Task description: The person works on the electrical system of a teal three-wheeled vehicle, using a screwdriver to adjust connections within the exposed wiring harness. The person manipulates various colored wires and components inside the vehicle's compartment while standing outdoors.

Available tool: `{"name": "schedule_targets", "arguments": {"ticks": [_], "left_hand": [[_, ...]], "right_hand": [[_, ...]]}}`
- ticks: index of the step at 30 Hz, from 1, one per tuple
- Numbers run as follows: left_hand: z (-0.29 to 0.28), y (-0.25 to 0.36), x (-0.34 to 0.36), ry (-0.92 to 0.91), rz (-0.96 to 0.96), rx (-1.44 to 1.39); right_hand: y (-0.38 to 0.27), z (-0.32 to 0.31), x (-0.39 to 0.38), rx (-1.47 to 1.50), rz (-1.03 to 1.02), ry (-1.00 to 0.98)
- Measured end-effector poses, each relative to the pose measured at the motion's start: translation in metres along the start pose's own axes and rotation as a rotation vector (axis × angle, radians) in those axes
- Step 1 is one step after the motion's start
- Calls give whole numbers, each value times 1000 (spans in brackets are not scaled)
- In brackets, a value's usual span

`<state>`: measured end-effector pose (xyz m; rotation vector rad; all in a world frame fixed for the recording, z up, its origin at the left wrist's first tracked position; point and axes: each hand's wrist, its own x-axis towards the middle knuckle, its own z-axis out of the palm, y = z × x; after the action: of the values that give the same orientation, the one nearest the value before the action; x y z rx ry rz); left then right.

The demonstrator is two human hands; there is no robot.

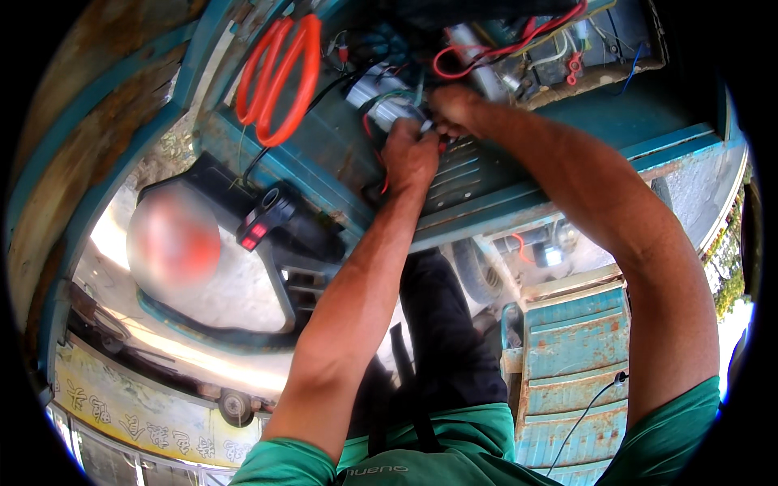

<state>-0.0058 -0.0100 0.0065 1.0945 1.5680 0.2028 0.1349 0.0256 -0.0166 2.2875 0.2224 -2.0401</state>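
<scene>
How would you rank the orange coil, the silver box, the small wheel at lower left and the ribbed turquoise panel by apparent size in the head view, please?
1. Ribbed turquoise panel
2. Orange coil
3. Silver box, partly hidden
4. Small wheel

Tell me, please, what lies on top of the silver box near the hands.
Thin wires cross the silver box; whatever lies behind the left hand and right hand is covered.
</scene>
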Motion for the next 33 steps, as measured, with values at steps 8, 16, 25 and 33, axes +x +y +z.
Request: {"name": "schedule_targets", "arguments": {"ticks": [8, 16, 25, 33], "left_hand": [[-2, 9, 2, 0, -25, -86], [8, -8, 0, 35, 59, 39], [-29, 23, -13, -380, -35, 145], [-140, 204, -90, -319, 330, 100]], "right_hand": [[-14, 2, -14, 112, -36, 38], [5, -4, 3, -320, -284, -176], [-17, 3, -43, -1161, -437, -219], [-12, 19, -58, -1055, -529, 81]]}}
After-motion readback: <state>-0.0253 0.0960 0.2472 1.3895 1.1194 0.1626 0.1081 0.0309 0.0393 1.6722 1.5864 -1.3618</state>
